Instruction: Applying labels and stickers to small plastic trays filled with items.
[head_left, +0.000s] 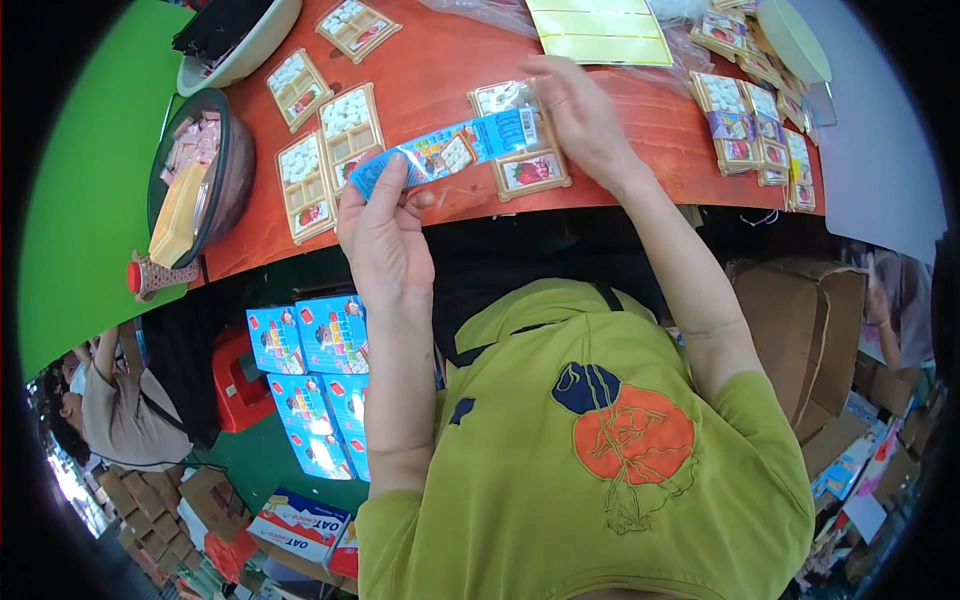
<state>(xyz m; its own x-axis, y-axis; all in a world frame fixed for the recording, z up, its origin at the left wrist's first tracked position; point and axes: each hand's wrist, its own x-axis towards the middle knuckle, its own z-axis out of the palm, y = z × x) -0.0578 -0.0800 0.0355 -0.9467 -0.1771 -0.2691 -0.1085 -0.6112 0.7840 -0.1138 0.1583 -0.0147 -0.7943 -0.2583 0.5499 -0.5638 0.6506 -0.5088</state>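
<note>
Left hand: I see my left hand [385, 225] pinching the near end of a blue printed card strip [450, 152], thumb and fingers closed on it.
Right hand: my right hand [580, 115] is closed on the far end of the same strip, fingers curled over its edge.
Strip position: I hold it just above the red-brown tabletop [640, 150], stretched between both hands and tilted up towards the right.
Under the strip: a clear tray of white pieces on a tan backing card [520, 160] lies on the tabletop directly beneath my right hand; I cannot tell whether the strip touches it.
Left of my hands: three more filled trays [325, 150] lie side by side, near my left hand.
Far left: a dark bowl [235, 170] holds pink packets and a yellow block.
Right edge: a stack of finished packs [755, 130] sits well apart from my right hand.
Top: a yellow label sheet [598, 32] lies beyond my right hand.
Below the tabletop: blue printed boxes [320, 385] stand on the floor beside my left forearm.
</note>
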